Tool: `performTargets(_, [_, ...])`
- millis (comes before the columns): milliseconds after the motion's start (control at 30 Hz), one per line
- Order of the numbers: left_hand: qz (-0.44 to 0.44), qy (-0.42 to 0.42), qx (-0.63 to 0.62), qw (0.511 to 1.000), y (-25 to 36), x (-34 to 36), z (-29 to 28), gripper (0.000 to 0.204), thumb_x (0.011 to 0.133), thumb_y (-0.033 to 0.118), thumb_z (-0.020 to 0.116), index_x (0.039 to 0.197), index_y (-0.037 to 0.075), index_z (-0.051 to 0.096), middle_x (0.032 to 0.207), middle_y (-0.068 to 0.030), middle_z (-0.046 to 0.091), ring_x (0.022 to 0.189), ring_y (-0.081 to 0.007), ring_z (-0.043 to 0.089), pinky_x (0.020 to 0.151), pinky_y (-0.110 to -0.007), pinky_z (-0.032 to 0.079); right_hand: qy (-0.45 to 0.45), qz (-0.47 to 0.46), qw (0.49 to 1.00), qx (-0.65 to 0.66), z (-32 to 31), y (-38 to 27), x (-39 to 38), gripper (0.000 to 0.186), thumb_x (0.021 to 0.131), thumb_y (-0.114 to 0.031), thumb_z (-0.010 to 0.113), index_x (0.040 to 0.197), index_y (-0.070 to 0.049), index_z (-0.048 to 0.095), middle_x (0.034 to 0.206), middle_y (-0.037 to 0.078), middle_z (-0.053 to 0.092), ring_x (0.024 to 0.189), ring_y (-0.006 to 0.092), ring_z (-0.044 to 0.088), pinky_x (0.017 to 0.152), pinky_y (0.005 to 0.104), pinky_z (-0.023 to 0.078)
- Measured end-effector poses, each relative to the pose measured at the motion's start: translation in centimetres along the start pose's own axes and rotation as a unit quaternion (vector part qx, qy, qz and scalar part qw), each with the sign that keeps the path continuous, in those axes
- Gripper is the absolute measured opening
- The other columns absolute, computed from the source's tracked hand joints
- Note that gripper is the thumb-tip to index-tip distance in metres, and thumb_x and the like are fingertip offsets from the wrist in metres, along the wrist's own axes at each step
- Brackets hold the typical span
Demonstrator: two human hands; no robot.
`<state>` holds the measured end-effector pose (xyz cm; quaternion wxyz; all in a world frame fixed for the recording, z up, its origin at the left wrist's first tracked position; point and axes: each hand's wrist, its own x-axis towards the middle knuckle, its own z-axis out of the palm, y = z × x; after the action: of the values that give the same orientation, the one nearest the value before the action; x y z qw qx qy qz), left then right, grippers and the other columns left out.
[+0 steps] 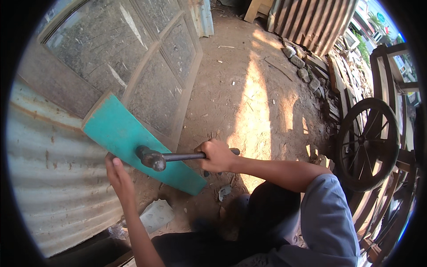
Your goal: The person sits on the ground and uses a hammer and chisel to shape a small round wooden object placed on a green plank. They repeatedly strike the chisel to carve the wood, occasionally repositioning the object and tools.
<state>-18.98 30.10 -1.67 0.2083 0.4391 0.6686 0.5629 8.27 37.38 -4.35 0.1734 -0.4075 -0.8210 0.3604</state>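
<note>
My right hand (pixel 215 155) grips the dark handle of a hammer (pixel 154 158), whose metal head is over the middle of a long teal board (pixel 111 122); whether it touches the board I cannot tell. The board lies slanted from upper left to lower centre, with a bare wooden end at the top. My left hand (pixel 117 173) holds the board by its lower-left edge, fingers curled partly behind it. A worn panelled wooden door (pixel 160 89) leans behind the board.
A corrugated metal sheet (pixel 53 178) stands at the left. The dirt floor (pixel 222 75) has broken scraps (pixel 155 216) on it. At the right are rubble (pixel 302 71), stacked timber frames (pixel 404 75) and a spoked black wheel (pixel 367 144). Another corrugated sheet (pixel 311 22) stands at the back.
</note>
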Motion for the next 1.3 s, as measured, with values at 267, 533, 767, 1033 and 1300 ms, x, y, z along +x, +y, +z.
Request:
performTargets(267, [-0.022, -0.001, 0.0, 1.0, -1.0, 0.2, 0.5, 0.044, 0.102, 0.034, 0.046, 0.122, -0.004, 0.053, 0.111, -0.0112, 0.06, 0.101, -0.0183, 0.055, 0.092, -0.031, 0.04, -0.031, 0.037, 0.999, -0.016, 0.9, 1.0, 0.1, 0.024, 0.066, -0.022, 0.057, 0.068, 0.001, 0.065, 0.064, 0.025, 0.061, 0.069, 0.0423, 0.063, 0.068, 0.0484, 0.053])
performTargets(533, [-0.021, 0.0, -0.008, 1.0, -1.7, 1.0, -0.4, 0.043, 0.102, 0.033, 0.047, 0.122, -0.004, 0.053, 0.112, -0.0106, 0.06, 0.106, -0.0173, 0.054, 0.094, -0.032, 0.04, -0.029, 0.027, 0.998, 0.041, -0.1, -0.8, 0.3, 0.019, 0.068, -0.015, 0.057, 0.068, 0.002, 0.064, 0.061, 0.023, 0.059, 0.062, 0.0389, 0.062, 0.062, 0.0461, 0.051])
performTargets(767, [-0.072, -0.018, -0.045, 0.996, -2.6, 0.6, 0.1, 0.076, 0.097, 0.061, 0.034, 0.141, -0.001, 0.038, 0.14, -0.0167, 0.044, 0.132, -0.0257, 0.04, 0.109, -0.044, 0.033, 0.004, 0.026, 0.994, 0.105, -1.1, -1.4, 0.2, 0.02, 0.076, -0.012, 0.06, 0.064, 0.003, 0.062, 0.055, 0.021, 0.054, 0.053, 0.0349, 0.059, 0.053, 0.0432, 0.045])
performTargets(1033, [-0.088, 0.006, 0.03, 0.996, -4.2, -1.1, 2.7, 0.069, 0.101, 0.056, 0.025, 0.135, -0.001, 0.041, 0.13, -0.0172, 0.05, 0.123, -0.0294, 0.047, 0.105, -0.039, 0.034, 0.017, -0.026, 0.993, 0.112, -1.3, -2.4, 0.5, 0.018, 0.073, -0.009, 0.059, 0.059, 0.002, 0.057, 0.053, 0.021, 0.05, 0.049, 0.0351, 0.053, 0.05, 0.0425, 0.041])
performTargets(1300, [-0.172, 0.079, -0.207, 0.96, -3.7, -1.6, 3.5, 0.04, 0.102, 0.032, 0.042, 0.134, 0.008, 0.046, 0.129, -0.0085, 0.052, 0.122, -0.02, 0.049, 0.105, -0.036, 0.039, 0.03, -0.063, 0.991, 0.116, -1.9, -2.9, -0.5, 0.016, 0.067, -0.005, 0.053, 0.055, 0.002, 0.045, 0.05, 0.019, 0.041, 0.044, 0.029, 0.041, 0.046, 0.0416, 0.034])
